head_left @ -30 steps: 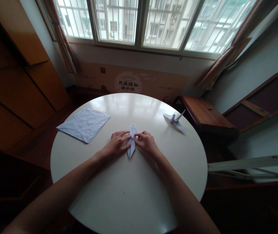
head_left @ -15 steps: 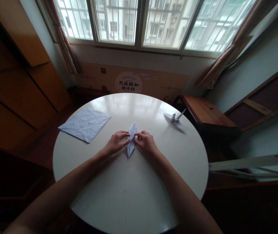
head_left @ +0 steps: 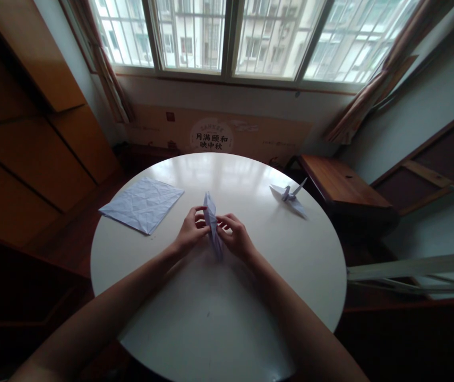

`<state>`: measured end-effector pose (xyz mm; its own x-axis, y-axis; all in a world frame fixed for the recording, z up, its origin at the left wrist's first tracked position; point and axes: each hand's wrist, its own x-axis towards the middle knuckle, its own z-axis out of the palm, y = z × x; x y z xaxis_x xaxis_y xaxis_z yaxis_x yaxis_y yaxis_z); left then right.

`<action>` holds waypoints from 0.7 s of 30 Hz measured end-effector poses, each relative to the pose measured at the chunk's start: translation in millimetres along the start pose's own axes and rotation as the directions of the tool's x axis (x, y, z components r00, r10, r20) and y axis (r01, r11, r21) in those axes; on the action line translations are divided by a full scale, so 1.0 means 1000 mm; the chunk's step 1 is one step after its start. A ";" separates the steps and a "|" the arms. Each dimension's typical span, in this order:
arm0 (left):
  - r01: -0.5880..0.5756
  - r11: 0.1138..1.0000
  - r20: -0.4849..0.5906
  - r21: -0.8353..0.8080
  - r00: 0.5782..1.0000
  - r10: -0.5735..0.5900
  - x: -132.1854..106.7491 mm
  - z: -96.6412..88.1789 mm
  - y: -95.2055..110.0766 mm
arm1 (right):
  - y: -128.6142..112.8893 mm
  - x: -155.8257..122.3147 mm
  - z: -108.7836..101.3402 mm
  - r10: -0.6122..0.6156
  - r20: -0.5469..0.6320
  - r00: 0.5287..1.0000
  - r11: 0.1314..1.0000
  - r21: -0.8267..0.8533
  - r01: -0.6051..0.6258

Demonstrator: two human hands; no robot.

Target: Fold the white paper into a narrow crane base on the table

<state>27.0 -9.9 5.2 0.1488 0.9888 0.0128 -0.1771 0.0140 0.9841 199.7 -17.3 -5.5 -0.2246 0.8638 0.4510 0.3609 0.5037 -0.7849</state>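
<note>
Between my two hands is a narrow, diamond-shaped piece of folded white paper (head_left: 212,220), tilted up on its edge over the round white table (head_left: 211,329). My left hand (head_left: 191,229) is closed on its left side, thumb below and fingers above. From the right, my right hand (head_left: 235,233) pinches it near the middle with thumb and fingertips. The paper's lower tip looks blurred. Off to the right stands a finished paper crane (head_left: 289,197) with its wings spread. A creased square sheet of paper (head_left: 143,204) lies flat at the left.
A brown wooden side table (head_left: 346,183) stands past the table's right edge. Wooden cabinets (head_left: 43,159) line the left wall. Beyond the table are a printed cardboard panel (head_left: 250,135) and a barred window (head_left: 266,37).
The folded paper was lying flat and has been lifted and turned onto its edge between both hands. My fingers have shifted around it. The view has moved slightly.
</note>
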 end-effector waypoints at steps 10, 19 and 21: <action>-0.069 0.991 -0.140 -0.112 0.989 0.053 0.008 -0.004 0.003 | -0.012 0.003 0.001 0.018 -0.140 0.990 0.981 0.196 0.010; 0.114 0.956 0.025 -0.271 0.993 -0.111 0.000 0.004 0.009 | -0.012 0.003 -0.003 -0.048 -0.149 0.988 0.994 0.086 0.061; 0.123 0.952 -0.013 -0.281 0.991 -0.132 -0.001 0.005 0.008 | -0.012 0.002 -0.003 -0.045 -0.149 0.988 0.995 0.083 0.057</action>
<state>30.3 -11.2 13.7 0.1580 0.9802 -0.1195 -0.4236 0.1766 0.8885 197.8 -21.2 6.5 -0.1034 0.8328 0.5438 0.2714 0.5496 -0.7901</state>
